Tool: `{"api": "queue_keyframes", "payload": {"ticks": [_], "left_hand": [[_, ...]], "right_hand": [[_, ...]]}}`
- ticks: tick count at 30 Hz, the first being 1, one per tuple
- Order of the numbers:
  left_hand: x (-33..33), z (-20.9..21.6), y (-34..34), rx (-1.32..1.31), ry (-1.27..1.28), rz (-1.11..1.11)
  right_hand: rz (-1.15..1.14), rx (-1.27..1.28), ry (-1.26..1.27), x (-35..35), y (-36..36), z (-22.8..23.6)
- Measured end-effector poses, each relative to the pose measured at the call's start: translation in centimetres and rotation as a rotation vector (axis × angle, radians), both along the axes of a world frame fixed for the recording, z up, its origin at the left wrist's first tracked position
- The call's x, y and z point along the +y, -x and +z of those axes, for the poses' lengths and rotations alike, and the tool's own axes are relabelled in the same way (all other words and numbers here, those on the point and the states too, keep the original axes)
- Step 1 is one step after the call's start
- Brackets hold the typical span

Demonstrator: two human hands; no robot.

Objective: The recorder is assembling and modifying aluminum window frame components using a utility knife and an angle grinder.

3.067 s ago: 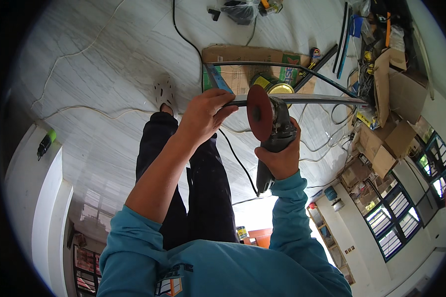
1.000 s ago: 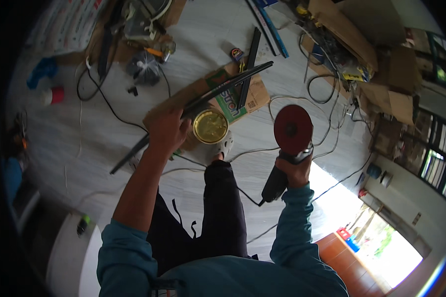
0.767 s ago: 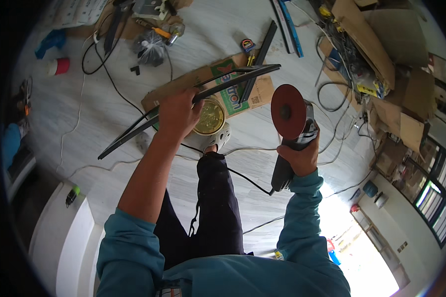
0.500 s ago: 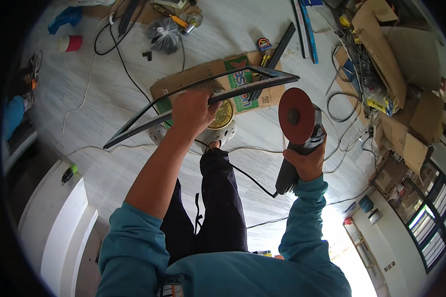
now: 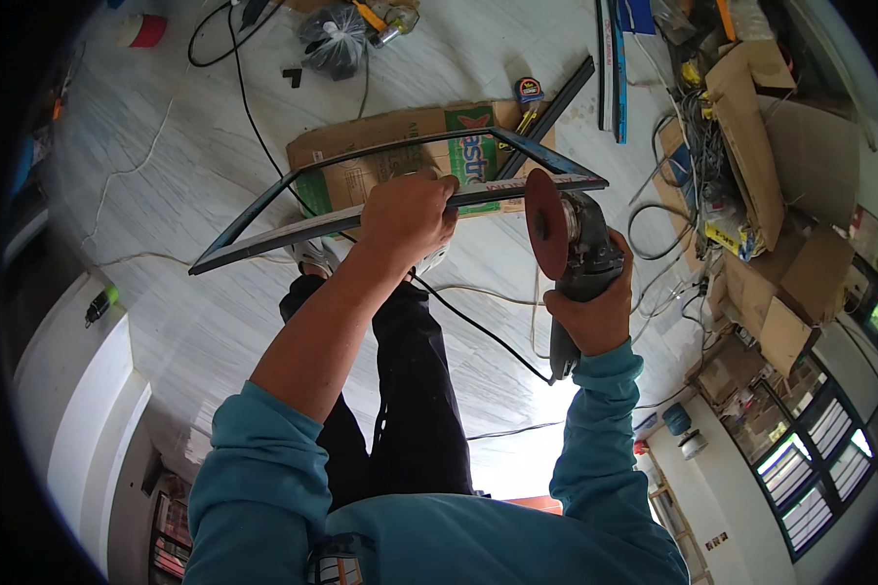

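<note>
My left hand is closed around the near bar of a dark, narrow-barred metal frame, held up above the floor. My right hand grips an angle grinder upright by its body. Its reddish-brown disc faces left and overlaps the frame's right end in view; whether they touch, I cannot tell. A black cord runs from the grinder's lower end past my legs. Beneath the frame lies a flattened cardboard box with green printed panels. Part of the frame is hidden by my left hand.
Past the cardboard are a tape measure, a dark metal bar and a clear plastic bag. Long profiles lie at the far right. Cardboard boxes and tangled cables line the right side. A white ledge curves at left.
The grinder has moved slightly left and turned, its disc now seen more edge-on and overlapping the frame's right end. The frame has shifted slightly, its right end lower in view.
</note>
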State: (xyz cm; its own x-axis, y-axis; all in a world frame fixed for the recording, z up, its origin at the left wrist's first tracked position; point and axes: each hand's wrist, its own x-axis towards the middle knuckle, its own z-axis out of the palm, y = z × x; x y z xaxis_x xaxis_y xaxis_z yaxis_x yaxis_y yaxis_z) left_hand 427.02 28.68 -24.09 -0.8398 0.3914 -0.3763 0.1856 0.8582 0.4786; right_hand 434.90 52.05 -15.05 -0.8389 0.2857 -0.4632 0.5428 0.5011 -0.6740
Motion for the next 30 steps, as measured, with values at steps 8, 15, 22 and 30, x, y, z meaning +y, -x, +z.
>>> {"api": "queue_keyframes", "payload": {"ticks": [8, 15, 22, 30], "left_hand": [[-0.4, -0.3, 0.4, 0.011, -0.060, 0.026], [-0.4, 0.2, 1.0, -0.069, -0.051, 0.040], [-0.5, 0.3, 1.0, -0.096, -0.041, 0.010], [-0.1, -0.1, 0.5, -0.047, -0.042, 0.048]], "right_hand": [[0.020, -0.035, 0.003, -1.1, 0.8, -0.2], [0.021, -0.052, -0.001, -1.5, 1.1, -0.1], [-0.002, -0.054, 0.018, -1.4, 1.2, 0.0], [0.023, -0.042, 0.003, -1.2, 0.9, -0.2]]}}
